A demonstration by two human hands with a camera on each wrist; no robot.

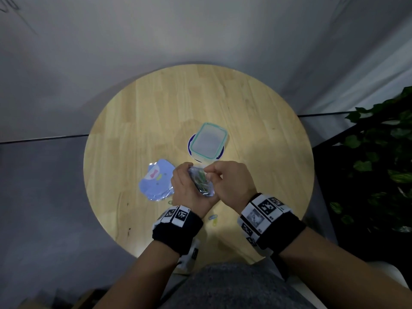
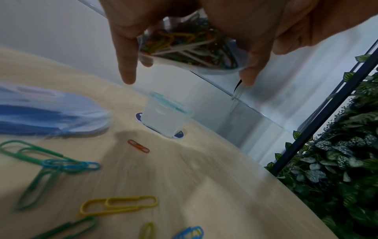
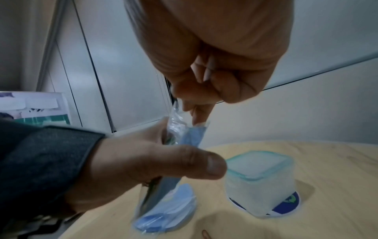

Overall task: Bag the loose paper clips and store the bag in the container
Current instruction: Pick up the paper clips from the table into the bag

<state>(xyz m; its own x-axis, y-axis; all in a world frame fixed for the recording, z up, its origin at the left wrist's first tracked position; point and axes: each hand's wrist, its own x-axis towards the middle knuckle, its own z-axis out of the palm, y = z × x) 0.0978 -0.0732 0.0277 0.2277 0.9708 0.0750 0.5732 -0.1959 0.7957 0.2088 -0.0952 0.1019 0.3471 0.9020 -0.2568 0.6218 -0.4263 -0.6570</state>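
Above the table's near middle, both hands hold a small clear bag (image 1: 201,182) filled with coloured paper clips. My left hand (image 1: 189,175) grips the bag's body (image 2: 190,48) from the left. My right hand (image 1: 211,172) pinches the bag's top edge (image 3: 184,129) between thumb and fingers. The translucent container (image 1: 209,141) with a teal rim stands just beyond the hands on a round blue-and-white sticker. Several loose clips lie on the table under the left wrist: green (image 2: 34,155), blue (image 2: 71,165), yellow (image 2: 118,204) and red (image 2: 138,146).
A stack of blue printed bags (image 1: 157,182) lies left of the hands. The round wooden table (image 1: 156,108) is bare at the back. Leafy plants (image 1: 379,163) on a dark rack stand off the right edge, and grey walls lie behind.
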